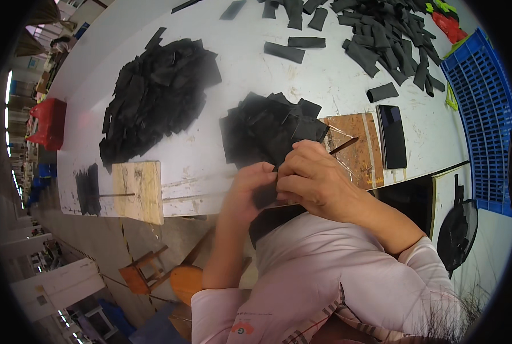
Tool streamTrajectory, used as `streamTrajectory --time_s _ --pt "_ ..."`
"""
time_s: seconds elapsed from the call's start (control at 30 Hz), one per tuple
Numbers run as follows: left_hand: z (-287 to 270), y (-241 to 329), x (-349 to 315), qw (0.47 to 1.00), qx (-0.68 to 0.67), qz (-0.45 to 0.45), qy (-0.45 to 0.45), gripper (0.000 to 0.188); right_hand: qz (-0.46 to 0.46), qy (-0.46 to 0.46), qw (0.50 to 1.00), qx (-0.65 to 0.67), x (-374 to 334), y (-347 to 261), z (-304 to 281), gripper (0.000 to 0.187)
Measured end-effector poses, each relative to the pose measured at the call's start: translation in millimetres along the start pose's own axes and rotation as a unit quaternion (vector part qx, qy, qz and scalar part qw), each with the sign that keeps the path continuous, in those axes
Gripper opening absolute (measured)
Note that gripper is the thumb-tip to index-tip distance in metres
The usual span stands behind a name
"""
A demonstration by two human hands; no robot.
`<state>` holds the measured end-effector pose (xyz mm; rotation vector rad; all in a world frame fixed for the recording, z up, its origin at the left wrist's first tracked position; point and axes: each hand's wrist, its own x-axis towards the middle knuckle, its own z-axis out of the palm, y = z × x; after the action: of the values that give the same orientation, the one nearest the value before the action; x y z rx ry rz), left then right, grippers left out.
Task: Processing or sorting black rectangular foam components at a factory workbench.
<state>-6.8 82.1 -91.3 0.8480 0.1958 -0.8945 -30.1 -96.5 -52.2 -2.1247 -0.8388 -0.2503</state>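
Observation:
At the table's near edge, a small black fabric piece (264, 196) is pinched between my two hands. My left hand (248, 186) grips it from the left, its fingers closed. Close against it, my right hand (312, 176) has its fingers bent together on the same piece; the fingertips partly hide it. Just beyond lies a pile of flat black fabric pieces (267, 127). Right of this pile, a wooden board (359, 129) carries a dark, thin pointed rod (344, 145), partly behind my right hand.
A larger black fabric pile (158, 94) lies at left, and narrow folded strips (376, 37) at far right. A phone (392, 137) rests beside the board. A blue crate (482, 114) stands right. Another board with a rod (138, 200) and a red bag (48, 123) are left.

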Motion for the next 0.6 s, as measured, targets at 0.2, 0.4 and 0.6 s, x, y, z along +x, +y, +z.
streamTrajectory --time_s 0.2,0.4,0.6 --pt "11 -17 -2 0.993 -0.106 0.007 -0.046 0.013 0.010 0.027 0.999 -0.045 -1 -7 9 0.020" --pt "6 -30 -3 0.995 -0.099 0.004 -0.030 0.013 0.064 0.016 0.997 0.041 -8 -3 5 0.015" --pt "5 -24 -16 0.973 0.123 0.131 0.146 0.018 0.188 -0.071 0.974 0.108 -8 -4 -5 0.010"
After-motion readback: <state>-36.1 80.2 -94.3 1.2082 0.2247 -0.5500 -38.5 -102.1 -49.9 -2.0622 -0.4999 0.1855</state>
